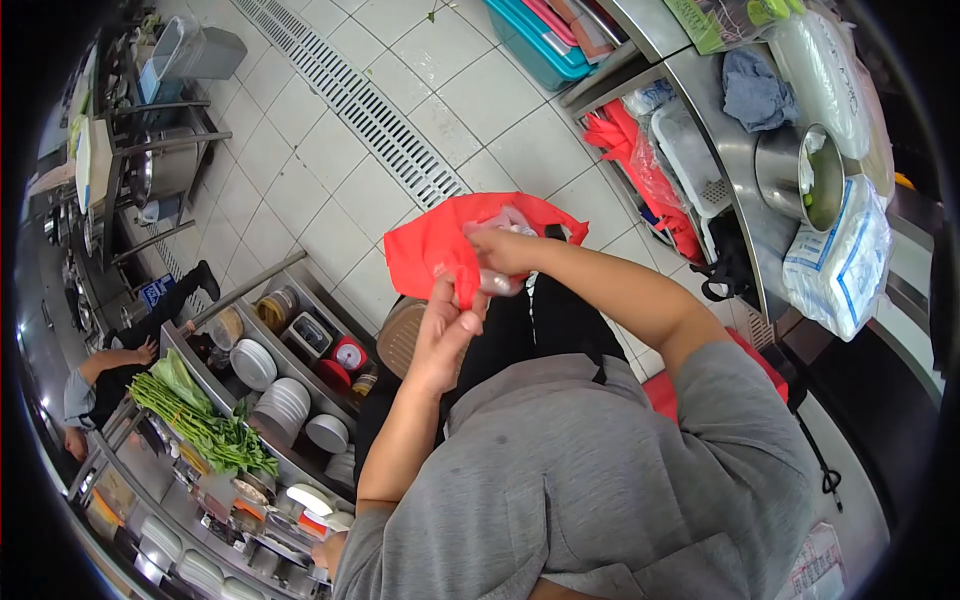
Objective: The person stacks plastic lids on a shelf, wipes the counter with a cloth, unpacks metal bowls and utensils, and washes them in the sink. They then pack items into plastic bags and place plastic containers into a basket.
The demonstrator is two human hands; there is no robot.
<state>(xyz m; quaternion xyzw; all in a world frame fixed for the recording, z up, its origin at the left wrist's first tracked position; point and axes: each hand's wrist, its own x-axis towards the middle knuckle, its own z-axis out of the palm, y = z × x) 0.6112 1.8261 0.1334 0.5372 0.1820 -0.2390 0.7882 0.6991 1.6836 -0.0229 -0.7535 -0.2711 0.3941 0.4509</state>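
Note:
A red bag (415,255) hangs in front of my lap, over the tiled floor. My left hand (437,345) pinches the gathered red edge on the near side of the bag. My right hand (500,250) reaches into the mouth of the bag with its fingers curled; what they grip is hidden. A shiny, clear plastic piece (500,284) shows between the two hands. Whitish-pink material (510,218) lies in the bag, just beyond my right hand.
On the right, a steel counter (720,130) holds a metal pot (820,180) and plastic-wrapped packs (838,260). Shelving at left carries leafy greens (205,415) and stacked bowls (285,405). Another person's arm (115,358) shows farther left. A drain grate (360,110) crosses the floor ahead.

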